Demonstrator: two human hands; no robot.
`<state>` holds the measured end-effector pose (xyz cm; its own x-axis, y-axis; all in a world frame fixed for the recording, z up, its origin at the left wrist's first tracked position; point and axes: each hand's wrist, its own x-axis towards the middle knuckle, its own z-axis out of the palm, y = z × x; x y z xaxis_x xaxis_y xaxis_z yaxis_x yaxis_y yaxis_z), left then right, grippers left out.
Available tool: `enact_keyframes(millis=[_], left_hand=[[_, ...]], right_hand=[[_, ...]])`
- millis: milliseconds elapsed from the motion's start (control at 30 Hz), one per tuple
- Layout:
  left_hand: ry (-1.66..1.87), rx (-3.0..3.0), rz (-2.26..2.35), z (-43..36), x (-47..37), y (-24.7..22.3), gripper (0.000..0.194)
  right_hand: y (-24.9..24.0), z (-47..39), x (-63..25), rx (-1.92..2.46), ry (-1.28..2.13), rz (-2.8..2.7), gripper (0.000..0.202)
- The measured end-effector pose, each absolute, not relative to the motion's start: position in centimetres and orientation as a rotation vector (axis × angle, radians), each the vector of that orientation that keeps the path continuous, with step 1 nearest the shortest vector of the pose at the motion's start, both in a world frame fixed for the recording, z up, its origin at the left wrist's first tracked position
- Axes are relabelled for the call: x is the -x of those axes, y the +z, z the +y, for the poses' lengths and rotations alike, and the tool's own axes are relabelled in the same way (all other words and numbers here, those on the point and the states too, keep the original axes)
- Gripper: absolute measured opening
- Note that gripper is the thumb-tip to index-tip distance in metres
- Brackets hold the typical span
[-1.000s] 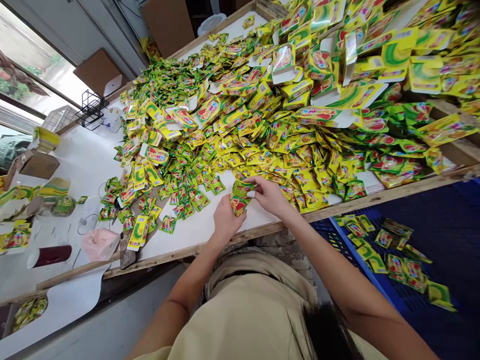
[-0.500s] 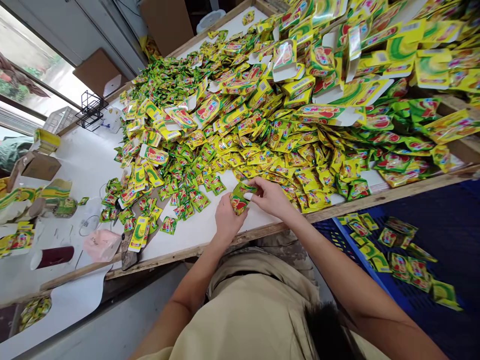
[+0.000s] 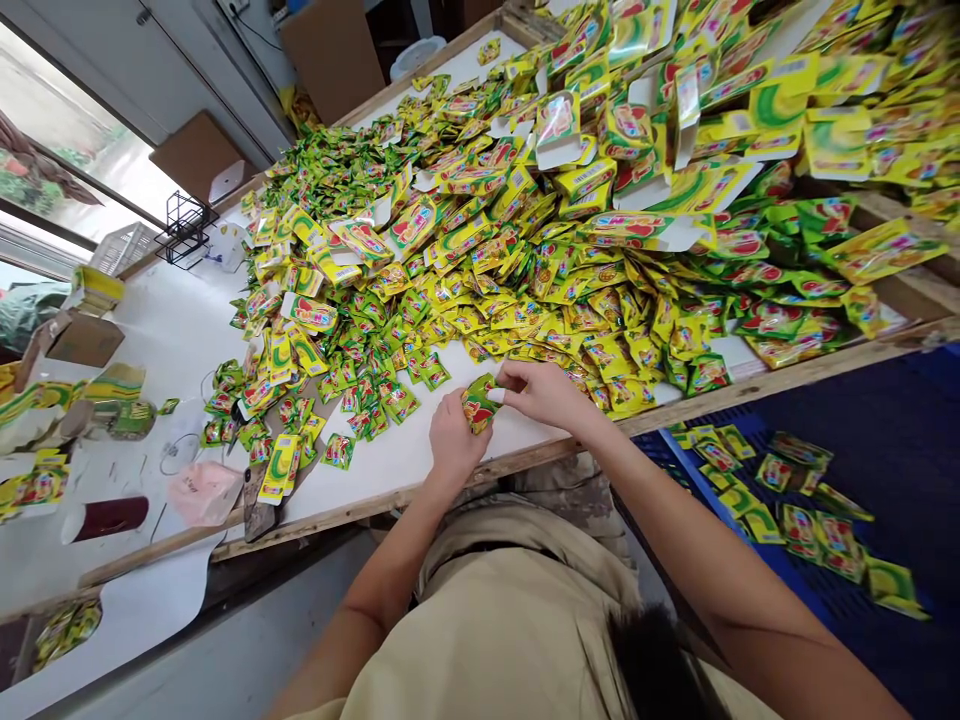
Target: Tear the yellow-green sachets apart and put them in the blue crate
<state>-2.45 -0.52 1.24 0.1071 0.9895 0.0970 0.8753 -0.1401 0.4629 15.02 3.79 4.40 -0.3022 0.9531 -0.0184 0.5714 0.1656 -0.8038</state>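
My left hand is closed around a small shiny green packet with red fruit pictures, held above the near edge of the table. From the other side, my right hand pinches at the packet's upper right edge with thumb and fingers; the exact grip is partly hidden. Just beyond my hands lies a heap of yellow packets. Left of my left hand, green packets lie loose on the white table top.
Flat yellow boxes cover the heap. A wooden rim edges the table. At right below stands a blue crate with several filled boxes. A phone, a pink bag and a dark red cup lie at left.
My right fingers have shifted slightly right, toward the packet's edge, uncovering more of it. My left hand keeps its hold. The view has shifted a little.
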Motion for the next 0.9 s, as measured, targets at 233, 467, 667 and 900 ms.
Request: enact_keyframes(millis=[233,467,667,900], left_hand=[[0.468,-2.173,1.838,-0.8,2.0,1.4,0.051],[0.558,-2.139,1.830,-0.3,1.5,1.6,0.055],[0.546,-2.154,1.821,-0.3,1.0,1.4,0.056],[0.409,-2.225,1.792,-0.7,0.8,1.6,0.057]], right_hand=[[5.5,4.7,-15.1,1.508,0.820,-2.321,0.016],[5.6,5.4,-15.0,1.491,0.869,-2.185,0.009],[5.1,6.0,-14.5,1.638,0.852,-2.134,0.015],[6.2,6.8,-14.6,1.652,0.803,-2.425,0.009]])
